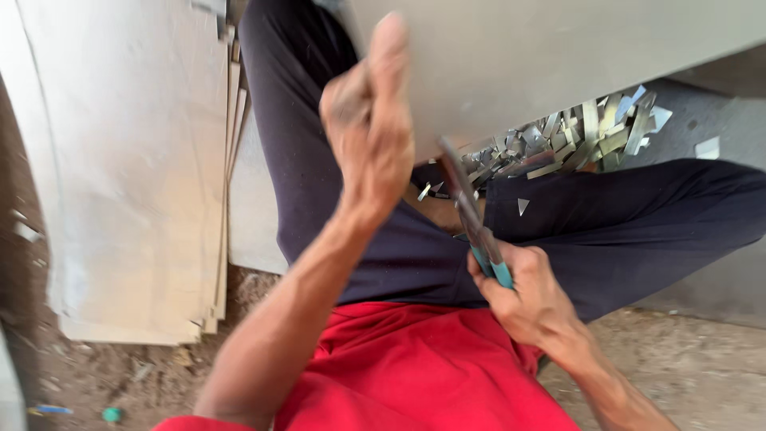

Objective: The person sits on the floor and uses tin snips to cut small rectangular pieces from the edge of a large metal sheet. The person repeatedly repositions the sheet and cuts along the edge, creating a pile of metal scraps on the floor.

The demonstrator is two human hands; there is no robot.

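Two hands work: my left hand (369, 120) grips the metal sheet (542, 48) edge above my lap, my right hand (523, 291) closes around the tin snips (472, 211) cutting into it. I'd steady the sheet, keeping fingers clear of the blades. Offcuts (574, 140) litter the floor.

Left of my left hand I see a stack of pale flat sheets (136, 175) on the dirt floor (702, 367). Beyond my right hand lies a heap of shiny metal offcuts (574, 140).
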